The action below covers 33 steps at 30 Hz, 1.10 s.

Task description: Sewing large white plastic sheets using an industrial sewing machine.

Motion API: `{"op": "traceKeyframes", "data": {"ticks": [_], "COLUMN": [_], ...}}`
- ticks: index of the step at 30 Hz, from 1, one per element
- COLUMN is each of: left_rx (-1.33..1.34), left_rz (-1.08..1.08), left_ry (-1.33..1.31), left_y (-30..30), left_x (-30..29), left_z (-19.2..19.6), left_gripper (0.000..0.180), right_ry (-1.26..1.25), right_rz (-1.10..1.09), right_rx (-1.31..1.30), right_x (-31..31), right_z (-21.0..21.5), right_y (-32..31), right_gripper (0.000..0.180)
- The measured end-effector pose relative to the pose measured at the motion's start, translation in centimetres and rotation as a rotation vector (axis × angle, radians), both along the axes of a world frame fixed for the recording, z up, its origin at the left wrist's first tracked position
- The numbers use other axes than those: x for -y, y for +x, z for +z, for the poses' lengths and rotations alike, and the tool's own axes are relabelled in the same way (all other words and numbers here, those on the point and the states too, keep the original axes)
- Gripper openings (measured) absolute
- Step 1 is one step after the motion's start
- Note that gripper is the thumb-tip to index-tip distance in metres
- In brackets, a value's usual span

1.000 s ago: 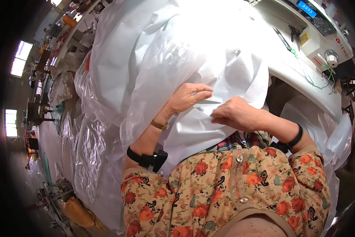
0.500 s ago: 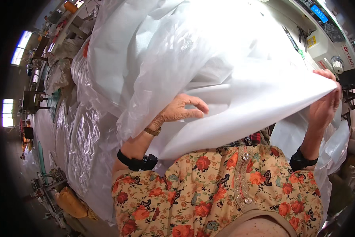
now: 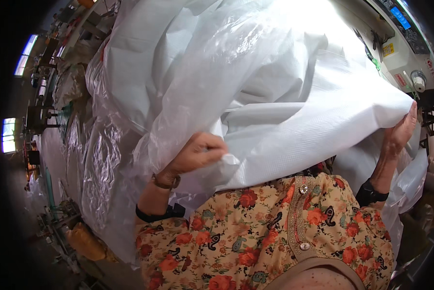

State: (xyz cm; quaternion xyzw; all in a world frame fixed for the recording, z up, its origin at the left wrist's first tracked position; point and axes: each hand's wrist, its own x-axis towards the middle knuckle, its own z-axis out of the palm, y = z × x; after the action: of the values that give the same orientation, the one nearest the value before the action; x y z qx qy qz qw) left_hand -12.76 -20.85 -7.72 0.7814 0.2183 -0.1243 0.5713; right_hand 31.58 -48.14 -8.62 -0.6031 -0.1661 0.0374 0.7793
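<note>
A large white woven sheet (image 3: pixel 323 121) is spread in front of me, its near edge drawn across my lap. My left hand (image 3: pixel 202 151), slightly blurred, is closed on a crumpled part of that near edge. At the far right, my right hand (image 3: pixel 404 126) holds the sheet's corner, and the cloth hides some of its fingers. Clear, crinkled plastic film (image 3: pixel 178 101) lies over the sheet's left part, just beyond my left wrist.
A sewing machine (image 3: pixel 410 58) with a blue display and a pale dial stands at the upper right. Green-handled snips (image 3: pixel 375 63) lie beside it. More clear film (image 3: pixel 101 169) hangs down on the left. A yellow-brown bundle (image 3: pixel 86 244) sits on the floor.
My left hand has moved left and slightly down, going from loosely curled fingers to a grip on the edge. The sheet has spread flatter; my right hand has dropped slightly with the corner.
</note>
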Motion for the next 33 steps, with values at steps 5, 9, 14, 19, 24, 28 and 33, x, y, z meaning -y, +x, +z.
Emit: {"op": "traceKeyframes", "data": {"ticks": [5,9,14,19,24,28,33], "left_rx": [0.357,0.652,0.402,-0.567,-0.813,0.041,0.379], "left_rz": [1.226,1.531,1.570,1.049,0.721,0.888,0.207], "left_ry": [0.495,0.612,0.999,1.275,1.271,0.677,0.766], "left_y": [-11.7,-15.0,-31.6,-35.2,-26.8,-11.1,2.2], "left_x": [-2.3,-3.1,-3.8,-2.8,-0.9,2.6,3.4], "left_z": [-0.8,3.1,-2.7,-6.7,-2.4,5.2,3.7], "left_gripper": [0.017,0.028,0.021,0.013,0.018,0.020,0.017], "right_ry": [-0.029,-0.110,-1.183,-0.753,-0.911,-0.383,-0.563], "right_rz": [-0.172,-0.266,-0.599,-0.429,-0.608,-0.227,0.501], "right_rx": [0.048,0.036,1.087,0.404,0.630,0.819,1.386], "right_x": [0.5,4.3,10.1,9.9,7.3,-2.6,-12.2], "right_z": [-2.1,-5.1,-7.5,-7.4,-0.9,5.9,1.7], "right_y": [1.6,3.9,7.3,8.0,5.4,-2.3,-8.7], "right_gripper": [0.035,0.043,0.039,0.039,0.041,0.032,0.021]}}
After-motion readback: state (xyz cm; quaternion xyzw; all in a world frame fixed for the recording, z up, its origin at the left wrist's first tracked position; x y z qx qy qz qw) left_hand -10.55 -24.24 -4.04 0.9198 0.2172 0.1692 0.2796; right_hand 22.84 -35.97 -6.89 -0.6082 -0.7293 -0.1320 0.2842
